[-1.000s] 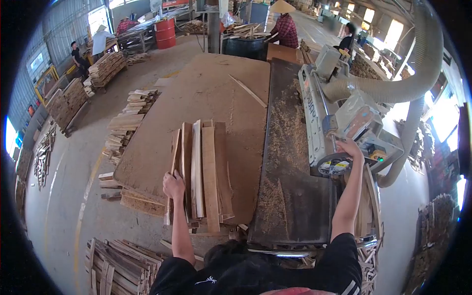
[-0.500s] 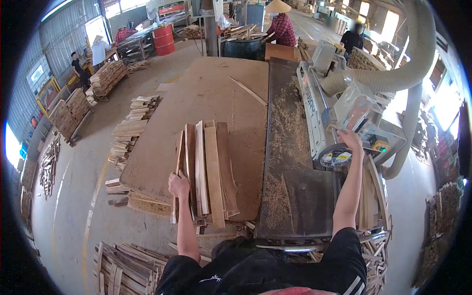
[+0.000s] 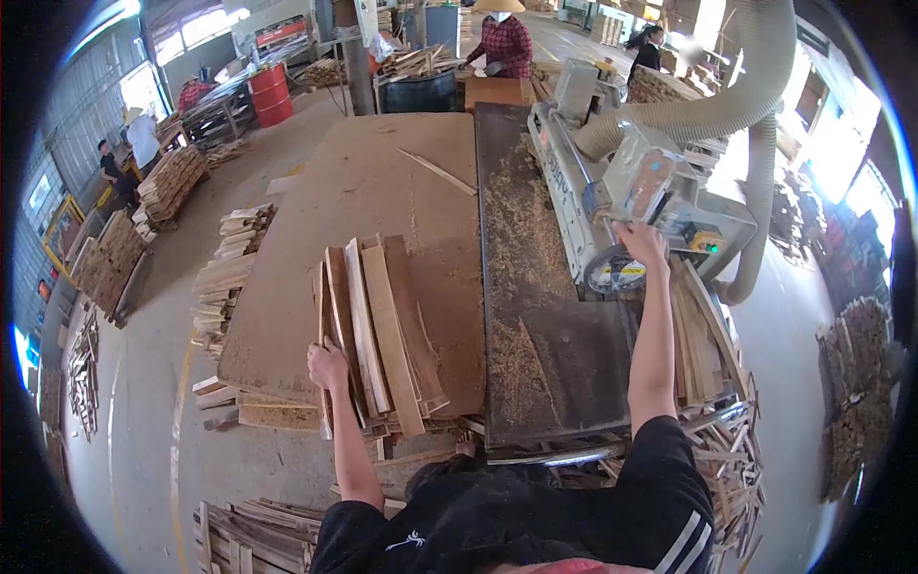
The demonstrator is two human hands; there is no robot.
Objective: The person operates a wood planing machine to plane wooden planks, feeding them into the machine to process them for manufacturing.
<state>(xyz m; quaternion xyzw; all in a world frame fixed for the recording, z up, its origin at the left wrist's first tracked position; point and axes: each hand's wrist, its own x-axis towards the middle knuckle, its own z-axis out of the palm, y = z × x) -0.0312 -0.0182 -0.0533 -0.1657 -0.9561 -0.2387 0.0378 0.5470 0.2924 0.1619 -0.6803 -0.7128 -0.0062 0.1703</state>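
My left hand [image 3: 328, 364] is closed around the outermost wooden strip [image 3: 323, 316] on the left of a row of boards. The other wooden boards [image 3: 390, 330] lie side by side on the brown tabletop [image 3: 382, 182], their near ends reaching its front edge. My right hand [image 3: 643, 246] is closed at the front of the grey saw machine [image 3: 650, 172], just above its round handwheel [image 3: 615, 272]. The part under those fingers is hidden. Below the machine runs a dark metal bed [image 3: 545, 364] strewn with sawdust.
A thick ribbed hose [image 3: 708, 120] curves over the machine. One loose strip [image 3: 437, 172] lies farther up the tabletop. Stacked wood [image 3: 229, 263] stands along the left side, with scrap wood [image 3: 732, 469] at lower right. A co-worker in a checked shirt [image 3: 505, 43] stands beyond the table.
The whole view has swung slightly right, so the table and machine sit farther left. Both hands stay where they were on the strip and machine. The co-worker behind the table has turned toward me.
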